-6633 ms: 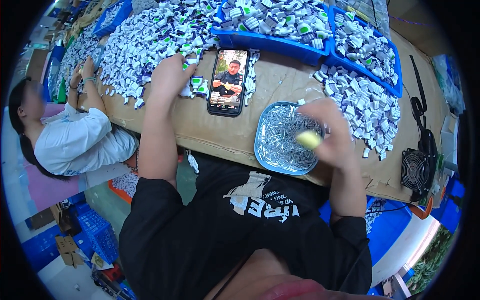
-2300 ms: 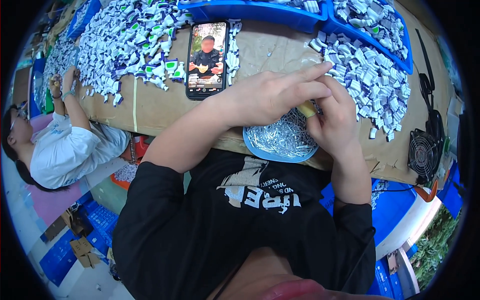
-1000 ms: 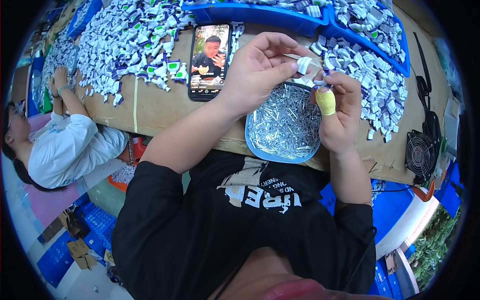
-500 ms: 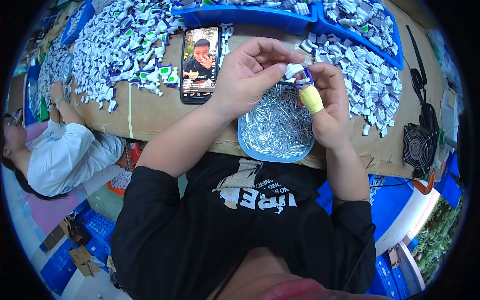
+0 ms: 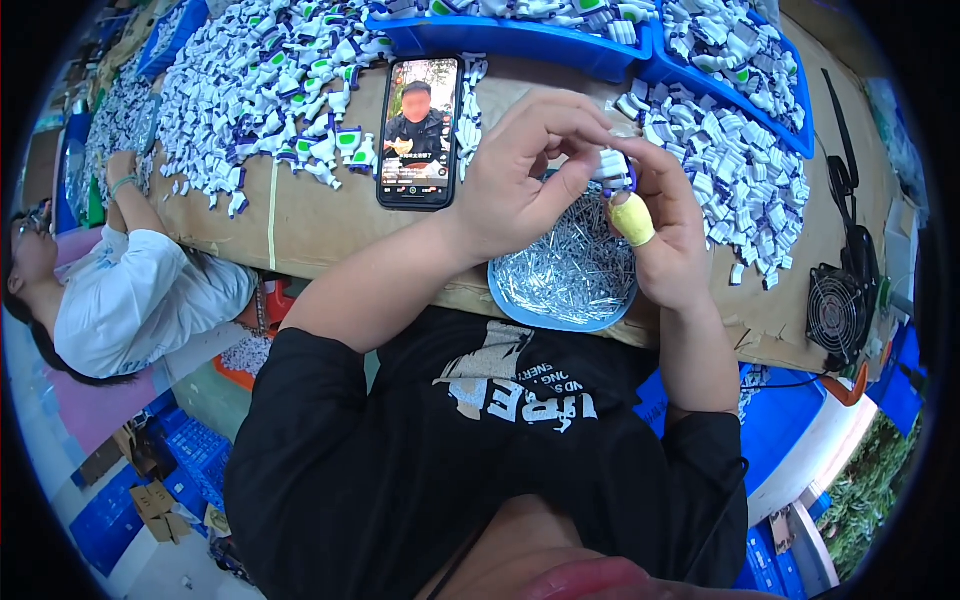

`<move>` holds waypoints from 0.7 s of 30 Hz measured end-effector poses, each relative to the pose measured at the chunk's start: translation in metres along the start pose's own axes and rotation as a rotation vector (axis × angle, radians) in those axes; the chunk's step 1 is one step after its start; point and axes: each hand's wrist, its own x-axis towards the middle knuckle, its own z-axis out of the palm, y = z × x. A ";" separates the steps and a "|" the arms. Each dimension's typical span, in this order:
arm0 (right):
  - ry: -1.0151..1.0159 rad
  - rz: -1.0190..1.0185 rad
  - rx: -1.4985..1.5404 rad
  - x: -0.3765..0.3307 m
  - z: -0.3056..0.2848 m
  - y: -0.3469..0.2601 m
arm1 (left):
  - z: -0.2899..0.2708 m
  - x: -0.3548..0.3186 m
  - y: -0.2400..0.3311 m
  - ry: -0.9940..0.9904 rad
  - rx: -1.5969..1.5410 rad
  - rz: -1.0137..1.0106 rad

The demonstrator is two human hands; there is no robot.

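Note:
A small white-and-purple plastic piece (image 5: 615, 172) is held up in front of me, above a blue tub (image 5: 572, 324) full of loose metal pins (image 5: 560, 268). My right hand (image 5: 672, 235) grips it between thumb and fingers; a yellow wrap (image 5: 631, 219) covers that thumb. From the other side, my left hand (image 5: 530, 180) curls in, its bent fingertips at the piece's upper left edge. The fingers partly hide the piece, and any pin in it cannot be made out.
A phone (image 5: 416, 200) playing a video lies left of my hands. White-and-purple pieces (image 5: 250, 110) heap at far left, more (image 5: 735, 180) at right. Blue bins (image 5: 520, 45) line the back. A black fan (image 5: 838, 308) stands at right. Another person (image 5: 140, 300) sits at left.
The view has shifted slightly, so the table's things sit a little further right and lower. My left fingers have shifted on the piece, which is turned differently in my right hand.

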 end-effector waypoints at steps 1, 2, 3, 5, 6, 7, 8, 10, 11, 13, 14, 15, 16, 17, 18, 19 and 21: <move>-0.022 -0.042 -0.028 0.000 -0.001 0.003 | 0.000 -0.002 -0.002 0.010 -0.020 -0.072; -0.045 -0.085 -0.056 -0.001 -0.001 0.006 | 0.000 -0.003 -0.003 0.021 -0.039 -0.143; -0.043 -0.085 -0.057 -0.001 -0.001 0.007 | -0.002 -0.001 -0.002 0.019 -0.041 -0.143; -0.023 -0.119 -0.125 -0.003 -0.002 0.009 | -0.008 0.004 0.003 -0.232 0.073 -0.403; -0.024 -0.119 -0.125 -0.003 -0.002 0.009 | -0.009 0.005 0.002 -0.231 0.073 -0.403; -0.012 -0.131 -0.133 -0.003 -0.002 0.009 | -0.010 0.007 0.000 -0.269 0.125 -0.293; 0.001 -0.143 -0.140 -0.004 -0.001 0.009 | -0.010 0.008 -0.001 -0.306 0.177 -0.183; 0.038 -0.123 -0.100 -0.006 0.003 0.004 | -0.010 0.006 -0.003 -0.301 0.074 -0.203; 0.078 -0.102 -0.061 -0.007 0.004 0.002 | -0.009 0.005 -0.003 -0.297 -0.029 -0.223; 0.060 -0.123 -0.067 -0.008 0.001 0.005 | -0.006 0.003 0.001 -0.284 -0.159 -0.321; 0.043 -0.143 -0.073 -0.009 -0.002 0.006 | -0.004 0.003 0.004 -0.270 -0.289 -0.420; 0.049 -0.143 -0.074 -0.011 -0.004 0.008 | -0.004 0.004 0.005 -0.274 -0.292 -0.421; 0.032 -0.149 -0.082 -0.012 -0.007 0.009 | -0.005 0.006 0.008 -0.313 -0.359 -0.483; 0.017 -0.156 -0.091 -0.014 -0.009 0.009 | -0.006 0.006 0.008 -0.352 -0.426 -0.545; 0.022 -0.156 -0.091 -0.014 -0.009 0.009 | -0.008 0.005 0.008 -0.357 -0.427 -0.547; -0.002 -0.162 -0.087 -0.014 -0.008 0.009 | -0.009 0.003 0.006 -0.372 -0.520 -0.626; -0.060 -0.208 -0.112 -0.013 -0.012 0.010 | -0.007 0.000 0.003 -0.397 -0.673 -0.694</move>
